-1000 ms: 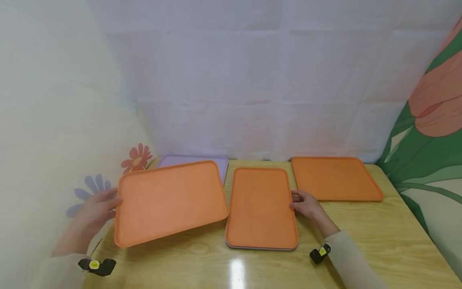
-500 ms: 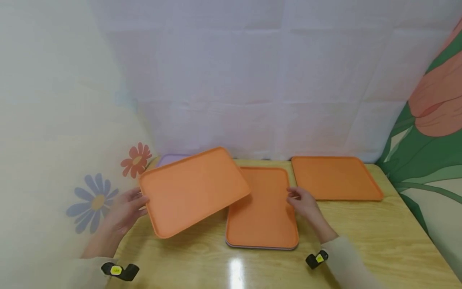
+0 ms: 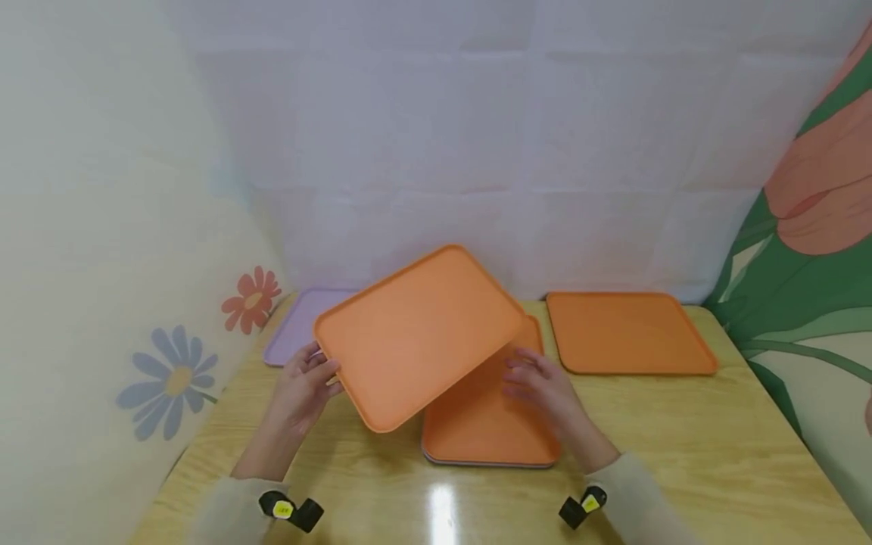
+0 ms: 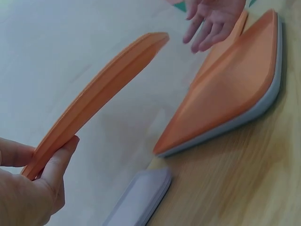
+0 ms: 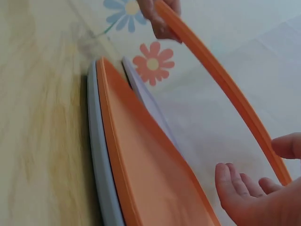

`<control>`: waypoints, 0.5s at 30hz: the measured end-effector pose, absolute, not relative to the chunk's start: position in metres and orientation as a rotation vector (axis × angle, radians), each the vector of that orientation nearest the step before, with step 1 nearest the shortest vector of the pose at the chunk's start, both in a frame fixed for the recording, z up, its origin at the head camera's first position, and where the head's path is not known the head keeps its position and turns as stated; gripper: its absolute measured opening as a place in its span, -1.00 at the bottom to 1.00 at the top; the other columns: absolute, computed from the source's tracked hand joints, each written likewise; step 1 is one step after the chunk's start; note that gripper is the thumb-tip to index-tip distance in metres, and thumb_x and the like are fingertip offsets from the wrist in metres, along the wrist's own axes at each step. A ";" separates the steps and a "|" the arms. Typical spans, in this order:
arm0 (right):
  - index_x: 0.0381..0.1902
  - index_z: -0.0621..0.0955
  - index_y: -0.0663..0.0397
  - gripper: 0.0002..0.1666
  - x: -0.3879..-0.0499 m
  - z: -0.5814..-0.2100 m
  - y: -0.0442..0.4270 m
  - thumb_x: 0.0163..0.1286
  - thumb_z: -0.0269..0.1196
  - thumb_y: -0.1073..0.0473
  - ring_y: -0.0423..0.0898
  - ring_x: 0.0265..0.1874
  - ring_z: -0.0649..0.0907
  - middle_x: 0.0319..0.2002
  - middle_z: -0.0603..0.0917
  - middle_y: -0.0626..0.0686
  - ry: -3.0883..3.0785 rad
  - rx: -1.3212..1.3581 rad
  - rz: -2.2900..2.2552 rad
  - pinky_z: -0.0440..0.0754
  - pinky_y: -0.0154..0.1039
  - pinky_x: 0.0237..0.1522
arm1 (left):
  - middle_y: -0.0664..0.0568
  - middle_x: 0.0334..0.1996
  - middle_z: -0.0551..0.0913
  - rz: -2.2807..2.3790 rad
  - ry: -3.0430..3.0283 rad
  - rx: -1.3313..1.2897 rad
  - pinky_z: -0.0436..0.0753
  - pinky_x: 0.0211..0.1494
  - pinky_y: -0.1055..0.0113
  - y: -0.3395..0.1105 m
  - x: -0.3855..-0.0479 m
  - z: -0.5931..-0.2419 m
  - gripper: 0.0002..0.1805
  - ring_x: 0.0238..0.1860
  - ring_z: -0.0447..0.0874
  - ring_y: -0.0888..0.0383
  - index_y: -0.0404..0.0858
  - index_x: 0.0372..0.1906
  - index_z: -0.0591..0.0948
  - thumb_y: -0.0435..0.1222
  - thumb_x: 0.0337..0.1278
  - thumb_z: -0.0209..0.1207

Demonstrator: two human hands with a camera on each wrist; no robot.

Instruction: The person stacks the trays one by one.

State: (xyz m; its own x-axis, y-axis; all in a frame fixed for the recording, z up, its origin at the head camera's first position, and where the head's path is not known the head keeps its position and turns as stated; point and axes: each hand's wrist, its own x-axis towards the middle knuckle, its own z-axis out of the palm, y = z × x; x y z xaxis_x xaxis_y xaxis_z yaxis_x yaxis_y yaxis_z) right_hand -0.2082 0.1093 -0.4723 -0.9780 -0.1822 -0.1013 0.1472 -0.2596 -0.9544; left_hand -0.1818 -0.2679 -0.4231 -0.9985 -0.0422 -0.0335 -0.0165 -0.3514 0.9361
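My left hand point(image 3: 300, 390) pinches the left edge of an orange tray point(image 3: 418, 337), which is raised and tilted above the table. In the left wrist view that tray point(image 4: 94, 103) appears edge-on between thumb and fingers. Below its right part lies another orange tray point(image 3: 490, 424) on top of a greyish one, whose rim point(image 5: 97, 141) shows in the right wrist view. My right hand point(image 3: 545, 386) hovers over this stack near its right side, fingers spread and slightly bent. In the right wrist view the hand point(image 5: 258, 197) is beside the raised tray's far end; whether they touch is unclear.
A purple tray point(image 3: 293, 333) lies at the table's back left, partly behind the raised tray. Another orange tray point(image 3: 630, 333) lies at the back right. The wooden table point(image 3: 681, 454) meets a white cloth point(image 3: 409, 136) behind and flower-patterned walls at both sides.
The tray in my left hand has moved right and tilted further, now covering part of the stack. My right hand has left the stack's right edge and moved inward over it. More purple tray shows.
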 end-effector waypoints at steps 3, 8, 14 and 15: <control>0.47 0.21 0.35 -0.37 -0.206 -0.472 0.102 0.50 0.05 0.38 -0.05 -0.05 0.71 0.15 0.58 0.17 1.634 -0.030 -2.430 0.68 -0.01 0.10 | 0.06 -0.12 0.48 -2.585 -1.750 0.082 0.69 -0.28 0.40 -0.253 -0.184 -0.424 -0.51 -0.21 0.61 0.26 -0.25 0.30 0.16 -0.60 0.39 -0.04; 0.35 0.30 0.26 -0.50 -0.199 -0.469 0.092 0.51 0.06 0.39 -0.07 -0.12 0.71 -0.05 0.65 0.01 1.449 0.011 -2.543 0.69 -0.01 0.08 | 0.04 -0.12 0.47 -2.610 -1.716 0.082 0.69 -0.28 0.40 -0.236 -0.186 -0.428 -0.49 -0.22 0.61 0.24 -0.29 0.33 0.16 -0.60 0.38 -0.04; 0.16 0.44 0.09 -0.69 -0.195 -0.463 0.087 0.52 0.06 0.39 -0.12 -0.26 0.68 -0.22 0.68 -0.05 1.248 0.110 -2.678 0.68 0.00 0.09 | 0.04 -0.13 0.47 -2.625 -1.673 0.096 0.70 -0.29 0.40 -0.223 -0.186 -0.432 -0.51 -0.23 0.61 0.24 -0.27 0.31 0.18 -0.61 0.38 -0.06; 0.17 0.43 0.07 -0.68 -0.195 -0.463 0.086 0.52 0.05 0.39 -0.12 -0.26 0.67 -0.22 0.68 -0.05 1.218 0.120 -2.695 0.69 -0.01 0.09 | 0.04 -0.12 0.47 -2.624 -1.669 0.097 0.70 -0.27 0.40 -0.221 -0.187 -0.432 -0.51 -0.22 0.62 0.24 -0.27 0.30 0.18 -0.62 0.38 -0.07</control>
State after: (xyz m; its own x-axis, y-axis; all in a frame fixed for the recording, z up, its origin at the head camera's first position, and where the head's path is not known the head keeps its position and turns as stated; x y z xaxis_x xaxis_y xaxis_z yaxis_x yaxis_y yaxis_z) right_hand -0.1945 0.0865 -0.4626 -0.9803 -0.1315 -0.1476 0.1977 -0.6475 -0.7360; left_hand -0.1865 -0.2208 -0.4323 -0.9976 -0.0589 -0.0362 -0.0078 -0.4243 0.9055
